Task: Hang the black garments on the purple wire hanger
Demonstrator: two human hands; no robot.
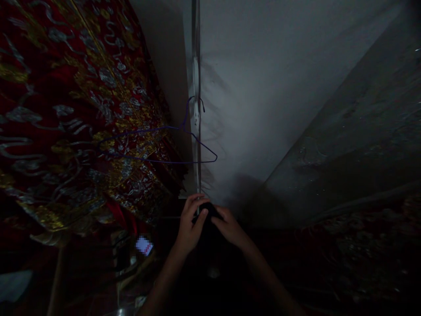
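The scene is very dark. My left hand (191,224) and my right hand (228,226) meet at the bottom middle, both with fingers curled around a small dark object (208,211) that I cannot identify. They sit right at the foot of a thin vertical pole (196,66) against a white wall (279,79). Above the hands, an empty purple wire hanger (158,151) hangs by its hook from the pole.
A red cloth with gold and silver embroidery (75,109) fills the left side. A grey slanted surface (362,145) runs along the right. Dark patterned fabric (362,254) lies at lower right. Small unclear items (144,246) lie at lower left.
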